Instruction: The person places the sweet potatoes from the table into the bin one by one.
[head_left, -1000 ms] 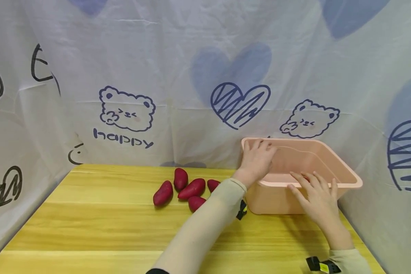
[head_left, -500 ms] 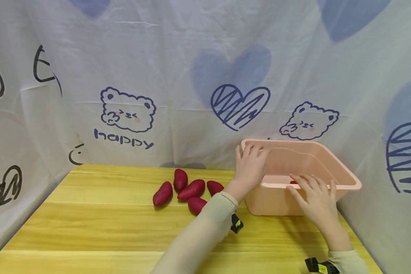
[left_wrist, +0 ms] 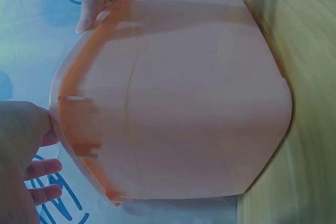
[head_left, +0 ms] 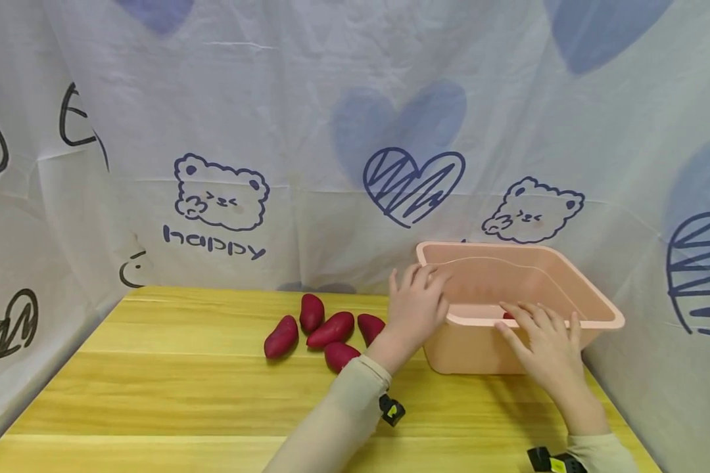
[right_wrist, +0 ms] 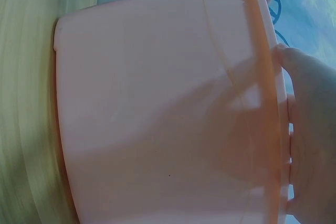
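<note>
We see the left hand [head_left: 415, 305] loosely spread at the pink basin [head_left: 473, 351], the right hand [head_left: 547, 345] fanned over its near rim [head_left: 479, 322].

Pale beige sleeves [head_left: 334, 420] on both arms, and there, at each wrist, a small black device [head_left: 541, 459] sporting a yellow patch [head_left: 559, 465]!

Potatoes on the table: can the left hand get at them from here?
Probably yes: the left hand looks empty, and the potatoes lie close by in the open, with nothing visible in the way.
</note>
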A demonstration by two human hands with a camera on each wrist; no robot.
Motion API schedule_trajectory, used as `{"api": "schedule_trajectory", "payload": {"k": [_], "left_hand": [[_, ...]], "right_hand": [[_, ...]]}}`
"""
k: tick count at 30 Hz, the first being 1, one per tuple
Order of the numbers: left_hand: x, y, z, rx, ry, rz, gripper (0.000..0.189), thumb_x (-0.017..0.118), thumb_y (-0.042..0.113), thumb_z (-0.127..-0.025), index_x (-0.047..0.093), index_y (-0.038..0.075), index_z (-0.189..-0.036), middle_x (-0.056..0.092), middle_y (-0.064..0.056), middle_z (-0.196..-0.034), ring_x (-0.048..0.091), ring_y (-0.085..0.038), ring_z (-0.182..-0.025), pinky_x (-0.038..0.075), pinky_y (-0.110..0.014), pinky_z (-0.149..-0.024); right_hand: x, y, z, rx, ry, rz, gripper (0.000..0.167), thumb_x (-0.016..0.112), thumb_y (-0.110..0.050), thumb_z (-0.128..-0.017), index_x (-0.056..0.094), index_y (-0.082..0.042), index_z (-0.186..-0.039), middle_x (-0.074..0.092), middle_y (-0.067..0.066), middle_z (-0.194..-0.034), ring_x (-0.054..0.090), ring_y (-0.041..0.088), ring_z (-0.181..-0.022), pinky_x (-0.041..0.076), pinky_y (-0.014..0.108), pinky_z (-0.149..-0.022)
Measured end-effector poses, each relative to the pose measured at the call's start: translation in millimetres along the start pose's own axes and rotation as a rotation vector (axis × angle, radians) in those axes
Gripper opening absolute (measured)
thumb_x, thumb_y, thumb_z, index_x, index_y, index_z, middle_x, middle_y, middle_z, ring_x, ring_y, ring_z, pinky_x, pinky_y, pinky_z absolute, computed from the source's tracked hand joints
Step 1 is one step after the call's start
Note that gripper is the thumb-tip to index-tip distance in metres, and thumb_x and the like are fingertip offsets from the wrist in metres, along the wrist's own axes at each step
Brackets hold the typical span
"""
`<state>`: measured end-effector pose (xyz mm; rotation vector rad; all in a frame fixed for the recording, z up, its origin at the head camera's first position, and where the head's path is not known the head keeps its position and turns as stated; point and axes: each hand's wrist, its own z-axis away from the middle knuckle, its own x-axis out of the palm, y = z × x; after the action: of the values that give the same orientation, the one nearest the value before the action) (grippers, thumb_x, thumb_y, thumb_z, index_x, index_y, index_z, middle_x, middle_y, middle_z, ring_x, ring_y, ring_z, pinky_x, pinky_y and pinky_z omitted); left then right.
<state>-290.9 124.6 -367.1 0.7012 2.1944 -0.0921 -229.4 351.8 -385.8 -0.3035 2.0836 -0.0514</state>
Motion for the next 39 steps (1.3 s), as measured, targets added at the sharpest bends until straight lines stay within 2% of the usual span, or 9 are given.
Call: {"api": "schedule_trajectory", "payload": {"k": [5, 12, 16, 32, 39], "left_hand": [[-4.7, -5.2, 11.1, 0.020, 0.026, -0.020, 0.030, 0.056, 0.030, -0.095, 0.064, 0.029, -0.123, 0.060, 0.003, -0.129, 0.051, -0.022, -0.125, 0.038, -0.057, -0.106], [-8.9, -10.7, 23.9, 0.034, 0.025, -0.014, 0.028, 0.053, 0.035, -0.097, 0.065, 0.027, -0.121, 0.063, 0.003, -0.125, 0.053, -0.021, -0.120, 0.040, -0.054, -0.103], [-11.0, -14.3, 31.3, 0.045, -0.010, -0.019, 0.027, 0.052, 0.038, -0.098, 0.065, 0.027, -0.119, 0.061, 0.004, -0.126, 0.052, -0.021, -0.122, 0.039, -0.054, -0.104], [-19.0, -35.3, 61.1, 0.101, -0.151, -0.033, 0.041, 0.054, 0.051, -0.094, 0.058, 0.031, -0.130, 0.058, 0.002, -0.132, 0.050, -0.022, -0.125, 0.039, -0.055, -0.104], [-22.8, -45.1, 72.8, 0.133, -0.261, -0.045, 0.050, 0.049, 0.060, -0.093, 0.056, 0.031, -0.133, 0.054, 0.000, -0.137, 0.048, -0.025, -0.128, 0.037, -0.057, -0.106]], "right_hand": [[-1.2, -0.9, -0.1, -0.009, 0.012, -0.009, 0.048, 0.049, -0.049, -0.098, 0.054, -0.022, -0.137, 0.050, 0.016, -0.139, 0.038, 0.047, -0.129, -0.003, 0.071, -0.112], [-1.6, -0.9, 0.2, -0.004, 0.003, -0.003, 0.048, 0.048, -0.049, -0.098, 0.053, -0.021, -0.137, 0.050, 0.016, -0.138, 0.037, 0.047, -0.129, -0.004, 0.071, -0.113], [-1.1, -1.0, 0.8, 0.001, -0.004, -0.008, 0.049, 0.048, -0.050, -0.098, 0.053, -0.021, -0.137, 0.049, 0.017, -0.139, 0.037, 0.048, -0.129, -0.004, 0.071, -0.112], [-0.3, -1.3, -0.5, 0.007, 0.003, -0.012, 0.049, 0.047, -0.050, -0.098, 0.054, -0.020, -0.136, 0.049, 0.018, -0.139, 0.037, 0.048, -0.129, -0.003, 0.071, -0.112], [-0.3, -0.7, -0.4, 0.005, 0.012, -0.007, 0.049, 0.048, -0.050, -0.098, 0.055, -0.020, -0.135, 0.050, 0.018, -0.138, 0.037, 0.047, -0.129, -0.003, 0.072, -0.112]]}}
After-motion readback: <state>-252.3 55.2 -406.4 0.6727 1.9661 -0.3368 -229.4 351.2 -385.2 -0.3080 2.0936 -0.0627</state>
